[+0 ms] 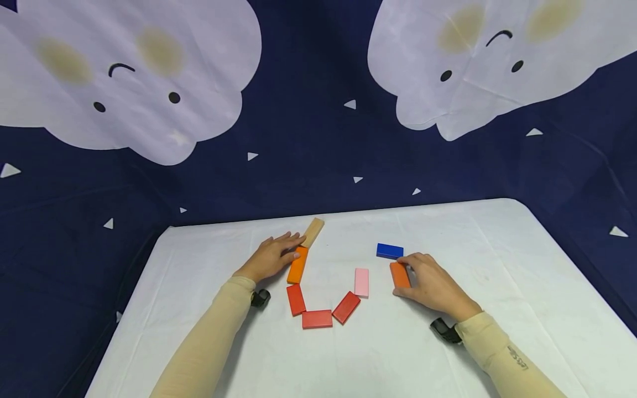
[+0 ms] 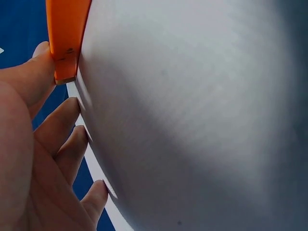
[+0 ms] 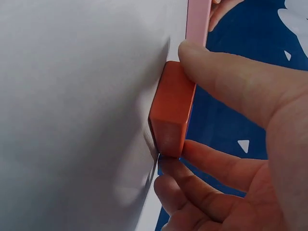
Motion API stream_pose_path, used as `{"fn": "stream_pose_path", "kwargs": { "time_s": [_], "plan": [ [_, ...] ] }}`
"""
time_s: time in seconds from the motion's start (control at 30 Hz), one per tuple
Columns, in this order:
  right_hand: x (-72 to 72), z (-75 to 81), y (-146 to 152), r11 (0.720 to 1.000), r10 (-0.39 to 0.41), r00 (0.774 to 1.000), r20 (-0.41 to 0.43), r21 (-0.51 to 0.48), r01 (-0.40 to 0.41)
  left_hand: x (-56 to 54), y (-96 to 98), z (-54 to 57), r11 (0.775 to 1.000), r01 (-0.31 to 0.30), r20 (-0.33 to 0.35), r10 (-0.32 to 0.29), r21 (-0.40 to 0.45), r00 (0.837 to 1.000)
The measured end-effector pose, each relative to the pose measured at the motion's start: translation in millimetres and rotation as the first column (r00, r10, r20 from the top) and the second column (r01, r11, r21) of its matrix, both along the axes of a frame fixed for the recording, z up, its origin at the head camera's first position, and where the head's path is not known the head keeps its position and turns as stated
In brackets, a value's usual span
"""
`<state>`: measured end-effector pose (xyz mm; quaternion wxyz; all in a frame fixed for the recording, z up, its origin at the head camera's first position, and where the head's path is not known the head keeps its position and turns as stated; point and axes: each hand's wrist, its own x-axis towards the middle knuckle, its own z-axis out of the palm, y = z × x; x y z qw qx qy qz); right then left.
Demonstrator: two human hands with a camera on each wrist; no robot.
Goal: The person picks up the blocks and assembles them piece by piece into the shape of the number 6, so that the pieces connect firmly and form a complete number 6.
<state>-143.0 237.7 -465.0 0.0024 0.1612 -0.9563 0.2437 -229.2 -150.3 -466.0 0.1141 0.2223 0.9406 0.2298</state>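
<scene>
My left hand (image 1: 271, 257) reaches flat over the left side of the table, fingers fairly straight. Its thumb touches an orange block (image 1: 297, 266), and its index fingertip is right where that block meets a natural wood block (image 1: 313, 232). In the left wrist view the orange block (image 2: 70, 33) stands beside the thumb, with the other fingertips on the white cloth. My right hand (image 1: 435, 284) pinches a red-orange block (image 1: 400, 275) end to end between thumb and fingers. The right wrist view shows that block (image 3: 173, 96) low at the cloth. A blue block (image 1: 390, 251) lies just beyond it.
Three red blocks (image 1: 317, 319) and a pink block (image 1: 361, 282) continue from the orange block in a curve. All lie on a white-covered table (image 1: 378, 354). A dark blue backdrop (image 1: 308, 138) with clouds and white triangles hangs behind the table's far edge.
</scene>
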Motion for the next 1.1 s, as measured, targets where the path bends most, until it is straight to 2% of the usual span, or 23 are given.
{"fn": "stream_pose_path", "kwargs": {
  "time_s": [0.37, 1.1],
  "plan": [
    [-1.1, 4.2, 1, 0.999, 0.047, 0.999, 0.008, -0.022, -0.047, 2.0, -0.2, 1.8, 1.000, 0.002, -0.005, -0.002, -0.006, 1.000],
    [-21.9, 19.2, -14, 0.986, 0.149, 0.988, -0.036, -0.072, -0.151, 3.1, 0.7, 3.9, 1.000, 0.010, -0.003, -0.010, 0.005, 1.000]
  ]
}}
